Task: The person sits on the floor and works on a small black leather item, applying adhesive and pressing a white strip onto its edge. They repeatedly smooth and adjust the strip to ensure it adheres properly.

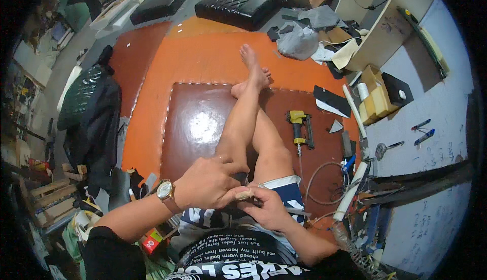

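I sit on a glossy brown leatherette panel (pixel 198 123) with my bare legs stretched out and crossed. My two hands meet over my lap. My right hand (pixel 270 210) is closed around a small tan-ended tool (pixel 245 195); a thin grey strip (pixel 299 211) sticks out past its heel. My left hand (pixel 208 182), with a watch on its wrist, curls over from the left and pinches the tool's tan end. What the tool is cannot be told.
A yellow staple gun (pixel 299 127) with a grey hose (pixel 317 183) lies on the panel right of my legs. Orange sheet (pixel 203 57) lies beyond. Black quilted cushions (pixel 237 6) are at the far side, a dark quilted piece (pixel 86 100) on the left, foam blocks (pixel 374 100) on the right.
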Motion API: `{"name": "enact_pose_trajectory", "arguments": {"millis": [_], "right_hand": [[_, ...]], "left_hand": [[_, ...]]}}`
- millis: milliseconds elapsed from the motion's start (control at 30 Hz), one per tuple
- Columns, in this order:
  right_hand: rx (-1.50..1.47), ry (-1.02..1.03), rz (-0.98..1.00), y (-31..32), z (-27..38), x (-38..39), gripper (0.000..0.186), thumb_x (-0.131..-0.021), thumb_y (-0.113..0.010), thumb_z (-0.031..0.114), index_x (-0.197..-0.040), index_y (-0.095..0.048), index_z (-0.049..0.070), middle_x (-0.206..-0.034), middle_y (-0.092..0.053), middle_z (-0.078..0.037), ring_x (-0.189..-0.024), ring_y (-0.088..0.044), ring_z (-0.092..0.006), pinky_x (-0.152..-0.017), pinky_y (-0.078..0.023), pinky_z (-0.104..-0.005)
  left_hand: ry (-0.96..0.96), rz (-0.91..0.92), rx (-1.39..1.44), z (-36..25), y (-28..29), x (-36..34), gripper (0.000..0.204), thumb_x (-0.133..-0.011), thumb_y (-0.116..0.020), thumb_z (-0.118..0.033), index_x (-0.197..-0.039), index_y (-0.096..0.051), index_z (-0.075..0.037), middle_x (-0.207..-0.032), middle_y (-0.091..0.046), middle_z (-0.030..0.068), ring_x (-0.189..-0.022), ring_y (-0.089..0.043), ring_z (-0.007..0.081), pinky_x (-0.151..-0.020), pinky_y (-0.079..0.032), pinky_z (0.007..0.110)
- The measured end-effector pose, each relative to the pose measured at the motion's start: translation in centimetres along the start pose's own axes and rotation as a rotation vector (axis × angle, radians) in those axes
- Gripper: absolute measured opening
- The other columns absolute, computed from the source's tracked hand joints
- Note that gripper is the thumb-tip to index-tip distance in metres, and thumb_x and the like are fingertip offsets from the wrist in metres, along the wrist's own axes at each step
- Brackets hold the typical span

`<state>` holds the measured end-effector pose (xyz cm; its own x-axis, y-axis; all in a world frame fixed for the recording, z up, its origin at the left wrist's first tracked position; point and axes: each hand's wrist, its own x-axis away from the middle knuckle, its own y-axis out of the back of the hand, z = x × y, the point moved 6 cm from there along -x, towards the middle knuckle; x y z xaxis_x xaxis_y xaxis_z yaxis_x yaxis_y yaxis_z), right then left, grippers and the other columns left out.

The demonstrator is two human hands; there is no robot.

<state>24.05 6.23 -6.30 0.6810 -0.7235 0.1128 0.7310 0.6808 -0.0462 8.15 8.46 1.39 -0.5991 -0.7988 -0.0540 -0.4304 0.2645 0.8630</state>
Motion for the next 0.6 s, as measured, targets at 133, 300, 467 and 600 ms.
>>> {"name": "enact_pose_trajectory", "arguments": {"millis": [133, 300, 467, 600], "right_hand": [[-0.258, 0.126, -0.205, -0.9, -2.7, 0.0, 0.01, -0.099, -0.073, 0.002, -0.109, -0.07, 0.001, -0.101, -0.062, -0.003, -0.093, -0.059, -0.0105, -0.08, -0.047, -0.0253], [-0.272, -0.161, -0.481, 0.9, -4.1, -1.1, 0.011, -0.104, -0.072, 0.012, -0.106, -0.071, 0.002, -0.092, -0.068, -0.001, -0.084, -0.062, -0.0084, -0.075, -0.052, -0.0277], [0.08, 0.021, -0.42, 3.3, -3.3, -1.8, 0.019, -0.097, -0.08, 0.013, -0.111, -0.071, 0.002, -0.105, -0.073, -0.007, -0.092, -0.07, -0.0156, -0.083, -0.057, -0.0312], [0.435, 0.404, -0.337, 2.3, -0.2, -1.6, 0.035, -0.083, -0.087, 0.01, -0.112, -0.069, 0.003, -0.12, -0.069, -0.014, -0.105, -0.07, -0.0308, -0.09, -0.057, -0.0385]], "left_hand": [[-0.029, 0.011, -0.012, -0.1, 0.1, -0.3, 0.042, -0.101, -0.063, -0.047, -0.088, -0.086, -0.015, -0.116, -0.075, 0.0067, -0.096, -0.07, 0.0339, -0.075, -0.061, 0.047], [-0.039, -0.036, 0.128, 0.6, 0.5, 0.2, 0.037, -0.101, -0.063, -0.039, -0.093, -0.084, -0.011, -0.123, -0.075, 0.0084, -0.109, -0.071, 0.0364, -0.09, -0.059, 0.047], [0.012, -0.154, 0.236, 1.9, 0.7, 1.3, 0.03, -0.1, -0.058, -0.027, -0.119, -0.077, -0.014, -0.124, -0.075, 0.011, -0.117, -0.069, 0.0386, -0.096, -0.057, 0.05], [0.168, -0.033, 0.229, 2.4, 0.6, 0.6, 0.042, -0.106, -0.05, -0.039, -0.128, -0.072, -0.012, -0.131, -0.074, 0.0128, -0.115, -0.071, 0.0398, -0.097, -0.057, 0.05]]}}
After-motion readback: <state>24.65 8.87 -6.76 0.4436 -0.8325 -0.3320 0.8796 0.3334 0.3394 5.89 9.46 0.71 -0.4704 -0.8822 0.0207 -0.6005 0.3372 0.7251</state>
